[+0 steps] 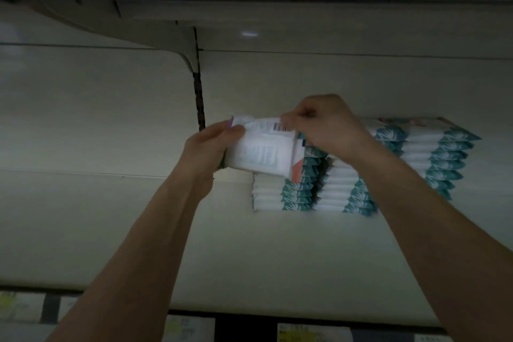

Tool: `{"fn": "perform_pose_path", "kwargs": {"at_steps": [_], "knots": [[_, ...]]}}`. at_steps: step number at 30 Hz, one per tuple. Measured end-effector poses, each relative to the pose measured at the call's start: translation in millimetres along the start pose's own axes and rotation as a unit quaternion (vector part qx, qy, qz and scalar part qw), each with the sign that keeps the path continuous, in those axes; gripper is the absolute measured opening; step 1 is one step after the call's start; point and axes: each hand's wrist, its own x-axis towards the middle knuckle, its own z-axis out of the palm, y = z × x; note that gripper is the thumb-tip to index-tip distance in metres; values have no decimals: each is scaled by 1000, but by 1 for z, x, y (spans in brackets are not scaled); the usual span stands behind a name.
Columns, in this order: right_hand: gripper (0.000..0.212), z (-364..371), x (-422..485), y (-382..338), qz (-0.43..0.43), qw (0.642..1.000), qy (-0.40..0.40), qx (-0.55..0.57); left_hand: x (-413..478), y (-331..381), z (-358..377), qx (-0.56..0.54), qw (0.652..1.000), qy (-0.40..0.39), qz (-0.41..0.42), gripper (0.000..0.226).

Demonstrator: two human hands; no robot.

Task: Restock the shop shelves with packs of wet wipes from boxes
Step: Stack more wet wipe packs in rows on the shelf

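Wet wipes pack [258, 151], white with a pale blue printed panel and an orange patch at its right end, is held over the leftmost of the stacked packs [361, 186] on the shelf; whether it touches them is unclear. Its text is too blurred to read; only a barcode [283, 127] near the upper edge is plain.

Nearest, along the front edge of the shelf [249, 258], sit price labels [311, 334] with yellow patches, their print illegible. Both bare forearms reach up across the pale, dimly lit shelf board. The left hand [208, 147] grips the left end of the pack, fingers curled round it. The right hand [327, 125] pinches its upper right edge beside the barcode. Behind and to the right, three stacks of white packs with teal leaf-patterned ends stand side by side. Further back are the plain back panel [97, 105] and a dark slotted upright [200, 100]. A bracket [190, 57] carries the upper shelf [249, 16] overhead.
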Motion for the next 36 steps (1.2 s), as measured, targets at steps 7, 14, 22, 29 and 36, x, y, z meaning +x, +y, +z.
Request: {"fn": "perform_pose_path", "kwargs": {"at_steps": [7,14,22,29,36], "knots": [[11,-35,26,4,-20,997,77,22,37,50,32,232,954,29,188,12],[16,-32,27,38,-45,981,24,-186,68,18,52,401,893,-2,203,22],[23,-27,24,53,-11,975,-95,-200,60,11,59,349,920,-132,123,36],[13,-17,20,64,-34,959,-65,-273,64,-2,67,542,808,-122,196,56],[24,-16,12,58,-28,930,-68,-360,59,-3,72,673,707,-145,164,75]]}}
